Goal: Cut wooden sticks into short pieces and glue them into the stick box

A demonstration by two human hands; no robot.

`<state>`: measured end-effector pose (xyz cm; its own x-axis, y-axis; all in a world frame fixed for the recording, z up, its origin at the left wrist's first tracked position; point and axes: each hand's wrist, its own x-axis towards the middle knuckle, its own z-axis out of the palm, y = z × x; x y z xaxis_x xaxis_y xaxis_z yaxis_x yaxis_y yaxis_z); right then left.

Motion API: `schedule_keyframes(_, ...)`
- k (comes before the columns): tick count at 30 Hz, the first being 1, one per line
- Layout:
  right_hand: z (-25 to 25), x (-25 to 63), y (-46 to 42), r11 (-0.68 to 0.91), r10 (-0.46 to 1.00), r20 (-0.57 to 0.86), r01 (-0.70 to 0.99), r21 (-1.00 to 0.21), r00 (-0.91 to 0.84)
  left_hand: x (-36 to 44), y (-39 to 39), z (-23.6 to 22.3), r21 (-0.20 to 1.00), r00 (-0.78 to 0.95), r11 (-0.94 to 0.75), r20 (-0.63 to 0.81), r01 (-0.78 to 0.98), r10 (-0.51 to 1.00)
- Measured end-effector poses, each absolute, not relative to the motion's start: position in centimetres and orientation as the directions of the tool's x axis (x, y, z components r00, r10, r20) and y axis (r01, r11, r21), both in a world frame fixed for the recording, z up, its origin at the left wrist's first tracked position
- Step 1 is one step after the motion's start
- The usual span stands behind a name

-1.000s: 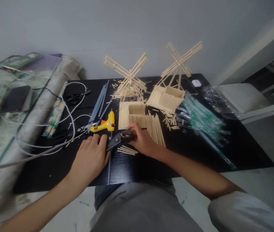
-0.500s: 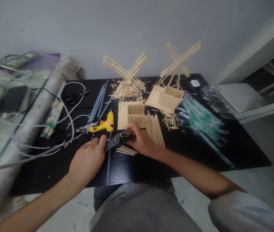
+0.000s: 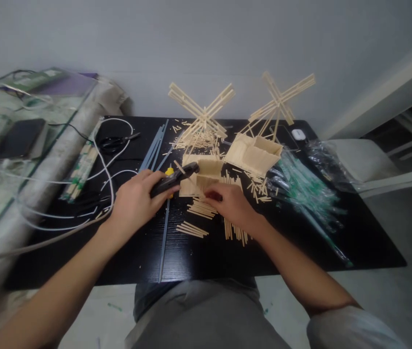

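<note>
My left hand is closed around the handles of a black hand cutter, held above the table. A thin wooden stick crosses the cutter's head and slants down toward my right hand. That hand's fingers are pinched at the stick's lower end, in front of a wooden stick model with a box-like part and crossed blades. Behind the cutter, a yellow glue gun is mostly hidden. Short cut sticks lie below the hands, with a longer row beside my right wrist.
A second windmill-like model stands at the back right, near plastic-wrapped green-and-clear packaging. Grey-blue strips, scissors, white cables and bundled sticks occupy the left side of the black table.
My left hand has lifted the cutter up and away from the table. My right hand has shifted right, off the cutter. The view has moved slightly, and short sticks beneath the hands are now uncovered.
</note>
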<state>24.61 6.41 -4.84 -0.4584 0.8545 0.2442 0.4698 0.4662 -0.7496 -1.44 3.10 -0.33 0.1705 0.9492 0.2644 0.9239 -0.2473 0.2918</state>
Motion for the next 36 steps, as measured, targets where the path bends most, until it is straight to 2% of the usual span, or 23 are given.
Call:
schedule_keyframes(4,-5.7,24.5,6.3,0.511,0.830,0.207,0.555,-0.656,-0.518,-1.0,4.2,-1.7,0.439,0.190,-0.295,0.267,0.848,0.945)
schedule_keyframes(7,-6.2,24.4,6.3,0.499,0.829,0.172,0.566,-0.656,-0.532,-1.4,4.2,-2.6,0.466,0.187,-0.284,0.244,0.838,0.952)
schedule_keyframes(12,-5.3,24.2,5.8,0.410,0.884,0.212,0.473,-0.780,-0.417,-2.1,3.8,-3.3,0.413,0.250,-0.321,0.217,0.852,0.943)
schedule_keyframes(15,-4.2,24.1,5.2,0.307,0.887,0.170,0.273,-0.912,-0.430,-2.0,3.7,-3.4,0.371,0.268,-0.329,0.206,0.868,0.941)
schedule_keyframes(18,-3.6,23.7,4.6,0.150,0.872,0.087,0.093,-0.984,-0.481,-1.5,3.5,-3.4,0.346,0.269,-0.307,0.154,0.887,0.951)
schedule_keyframes(26,-4.3,22.5,4.0,-0.066,0.919,-0.055,-0.016,-0.998,-0.390,-0.8,2.8,-3.0,0.324,0.247,-0.242,0.026,0.914,0.969)
schedule_keyframes(31,-4.6,22.4,3.8,-0.093,0.917,-0.065,-0.053,-0.994,-0.393,-0.7,2.7,-3.2,0.259,0.209,-0.221,0.076,0.940,0.975)
schedule_keyframes(36,-5.2,22.5,3.9,-0.066,0.916,-0.048,-0.032,-0.997,-0.398,-0.8,2.9,-3.6,0.326,0.217,-0.237,0.095,0.915,0.971)
